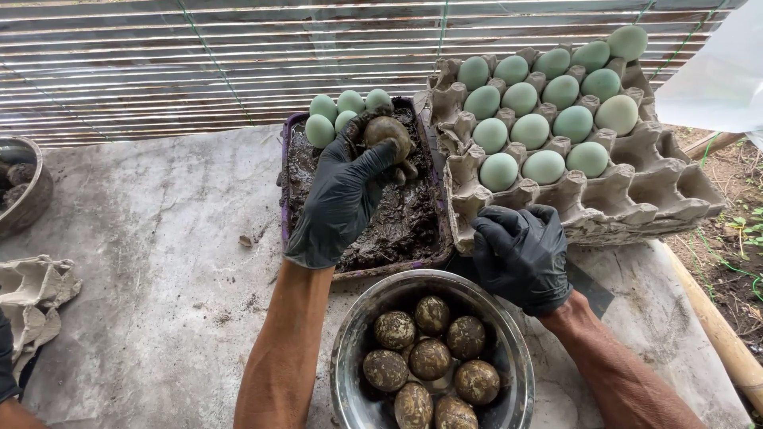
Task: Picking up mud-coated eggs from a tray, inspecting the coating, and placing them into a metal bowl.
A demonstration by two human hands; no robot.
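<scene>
Grey concrete bench (159,238) stood in daylight; slatted bamboo blind (199,63) hung along its far edge, bare soil (727,254) past its right edge.

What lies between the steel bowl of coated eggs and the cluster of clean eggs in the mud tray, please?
In the head view, wet mud in the tray and the left hand holding a mud-coated egg.

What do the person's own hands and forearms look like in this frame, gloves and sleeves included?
Both hands wear thin, glossy black disposable gloves ending at the wrist: the left hand and the right hand. The left glove's fingers carry smears of dark wet mud; the right glove looks mostly clean. Both forearms are bare, with no sleeves, watch or markings visible.
</scene>
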